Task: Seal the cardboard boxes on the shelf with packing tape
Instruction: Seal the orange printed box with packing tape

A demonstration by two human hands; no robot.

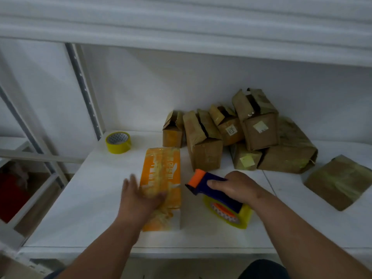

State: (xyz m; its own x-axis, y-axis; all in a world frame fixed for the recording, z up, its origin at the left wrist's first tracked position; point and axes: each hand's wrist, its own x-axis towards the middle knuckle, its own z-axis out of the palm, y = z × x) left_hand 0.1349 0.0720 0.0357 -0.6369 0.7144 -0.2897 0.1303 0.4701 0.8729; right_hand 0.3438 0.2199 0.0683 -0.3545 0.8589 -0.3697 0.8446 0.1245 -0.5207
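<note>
A white shelf (96,198) holds everything here. One spare roll of yellow tape (118,142) lies flat near the shelf's back left corner. To the right of it lies one orange box (161,178), with shiny tape already over its top. The orange box is long and thin, and its long side runs from the front of the shelf toward the back wall. The left hand (138,195) rests on the near part of the orange box with its fingers spread out flat; it looks a bit blurry. Just right of the orange box, the right hand (234,187) is wrapped round one tape dispenser (219,196), blue with an orange end and a yellow roll. The orange end points toward the orange box. Behind them, seven brown boxes (203,141) sit in a heap near the wall, some with open flaps. One more brown box (340,182) lies alone at the far right of the shelf.
</note>
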